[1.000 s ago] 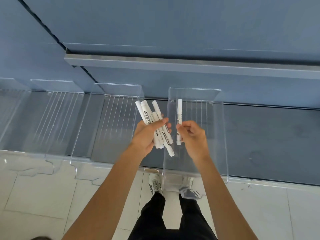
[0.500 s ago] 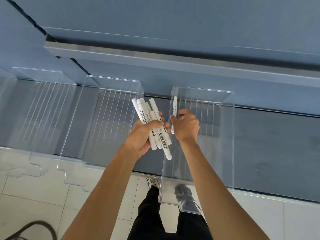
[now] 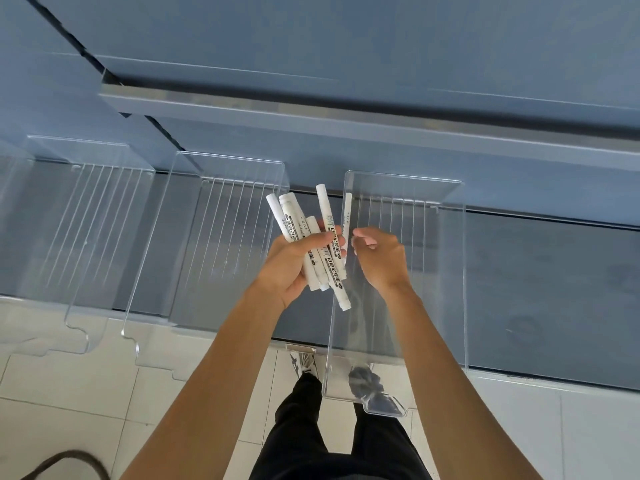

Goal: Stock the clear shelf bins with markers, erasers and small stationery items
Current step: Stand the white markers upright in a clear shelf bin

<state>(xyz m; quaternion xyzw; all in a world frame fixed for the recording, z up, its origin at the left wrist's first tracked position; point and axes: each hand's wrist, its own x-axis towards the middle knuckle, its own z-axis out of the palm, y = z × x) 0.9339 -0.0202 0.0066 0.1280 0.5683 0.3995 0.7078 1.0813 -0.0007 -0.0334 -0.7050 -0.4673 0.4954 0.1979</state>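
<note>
A second ago my right hand [image 3: 379,263] carried a single marker [image 3: 346,220] over the pulled-out bin [image 3: 446,271]. Now that marker lies up against the bin's left wall, inside it as far as I can judge, pointing toward the bin's back. My right fingers are curled just beside the marker's near end, and I cannot tell whether they still pinch it or have let go. My left hand [image 3: 294,268] is clamped round the bundle of markers [image 3: 325,258], just outside the bin's left wall. I judge the first marker is nearly placed and the bundle is yet to go in. The other clear bins [image 3: 225,237] sit left of this bin on the shelf [image 3: 536,289].
</note>
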